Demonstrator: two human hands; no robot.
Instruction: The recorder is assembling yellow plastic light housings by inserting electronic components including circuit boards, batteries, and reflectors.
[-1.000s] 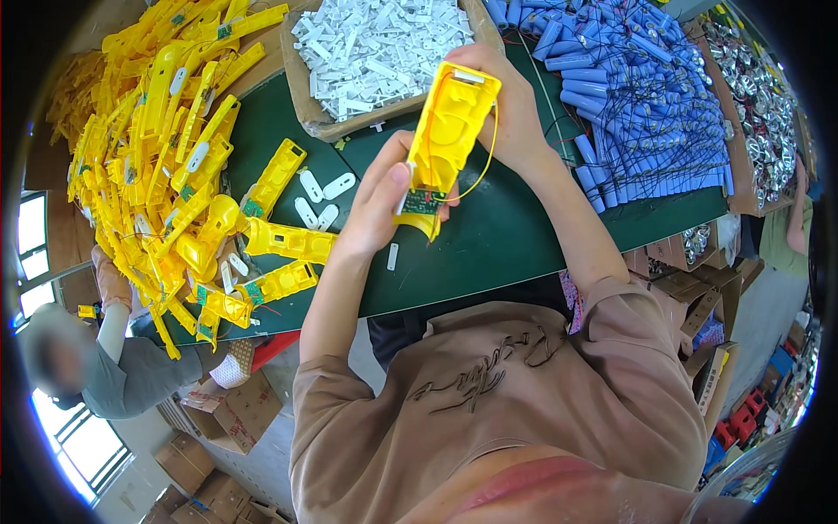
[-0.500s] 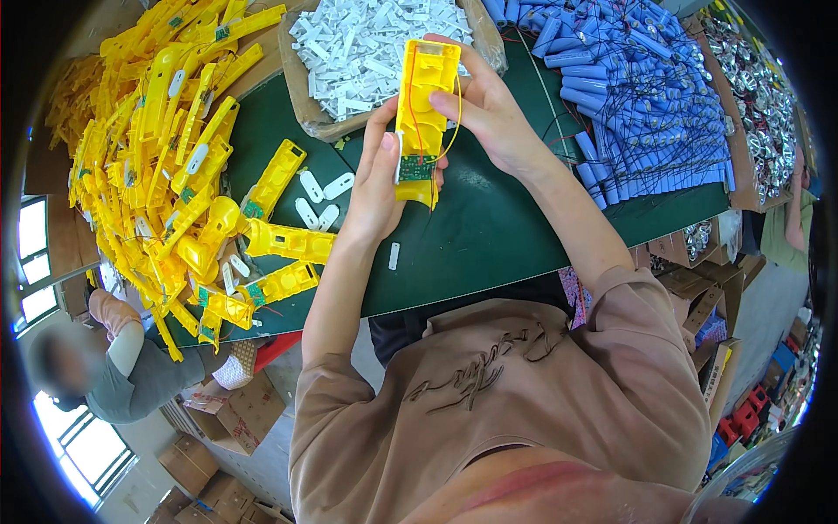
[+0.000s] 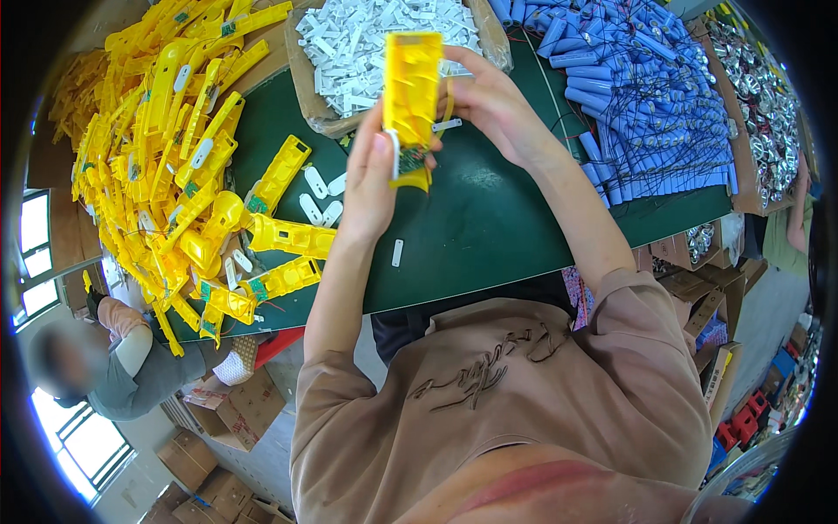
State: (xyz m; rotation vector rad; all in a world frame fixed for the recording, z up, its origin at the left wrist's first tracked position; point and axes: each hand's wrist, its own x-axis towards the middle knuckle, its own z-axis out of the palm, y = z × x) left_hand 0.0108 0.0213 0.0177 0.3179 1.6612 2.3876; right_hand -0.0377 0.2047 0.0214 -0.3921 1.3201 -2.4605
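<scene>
A yellow plastic housing (image 3: 412,83), long and open-faced, is held upright over the table and smeared by motion. My left hand (image 3: 371,179) is closed around its lower left side, the thumb by a white piece (image 3: 394,153) on its edge. A green circuit board (image 3: 411,159) sits in the lower end. At the housing's right edge my right hand (image 3: 493,100) has its fingers curled together beside a yellow wire (image 3: 449,106); what they pinch cannot be made out. Just below those fingers a small white strip (image 3: 447,125) shows.
Yellow housings (image 3: 166,166) lie heaped at left, some with circuit boards. White oval pieces (image 3: 316,182) and a white strip (image 3: 397,253) lie on the green table (image 3: 489,236). Behind stands a carton (image 3: 316,112) of white parts. Blue wired cylinders (image 3: 646,122) are stacked at right. Another person (image 3: 131,367) is at far left.
The housing has shifted slightly left and turned in my left hand. My right thumb has come off its inner face, and the right hand has drawn to its edge. The nearby white strip has come into view.
</scene>
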